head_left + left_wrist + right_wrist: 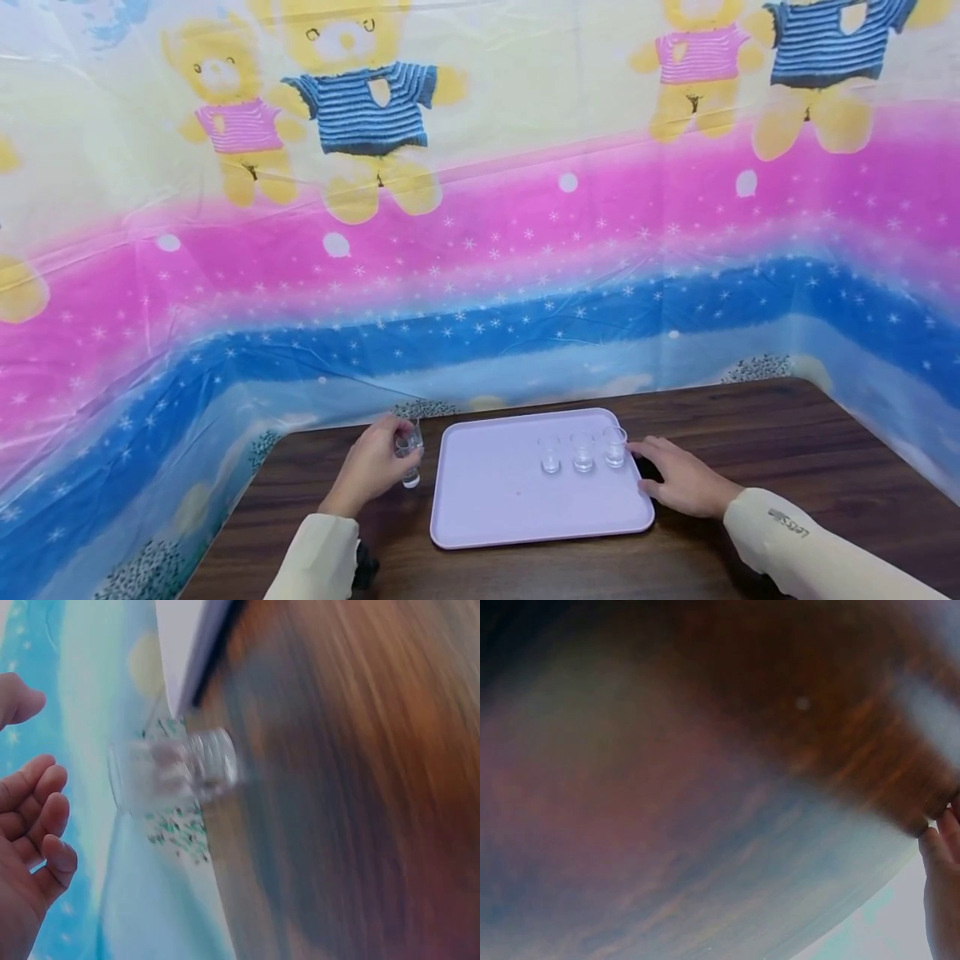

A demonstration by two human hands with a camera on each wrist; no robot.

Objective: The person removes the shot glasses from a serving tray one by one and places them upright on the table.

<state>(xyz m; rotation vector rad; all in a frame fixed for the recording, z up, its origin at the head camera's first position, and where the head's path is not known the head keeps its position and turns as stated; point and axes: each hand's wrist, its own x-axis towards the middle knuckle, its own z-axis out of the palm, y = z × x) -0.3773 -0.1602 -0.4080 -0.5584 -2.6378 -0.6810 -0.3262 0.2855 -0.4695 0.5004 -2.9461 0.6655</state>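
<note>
On the tabletop left of the tray, small clear glasses (411, 478) stand by my left hand (373, 462), partly hidden behind its thumb and fingers. The left wrist view shows one such glass (214, 761), blurred, and the left hand (34, 825) apart from it with loosely bent fingers and nothing between them. Three small clear glasses (582, 457) are grouped on the right half of a pale lilac tray (487, 500). At the tray's right edge lies my right hand (686, 479), its fingers extended beside the rightmost glass (615, 452). Its fingertips (930, 840) show at the right wrist view's edge.
The tray lies on a dark wood-grain table (787, 450) with rounded corners. Behind the table hangs a printed cloth (510, 250) with teddy bears, pink and blue bands and snowflakes. It reaches down to the table's back and side edges.
</note>
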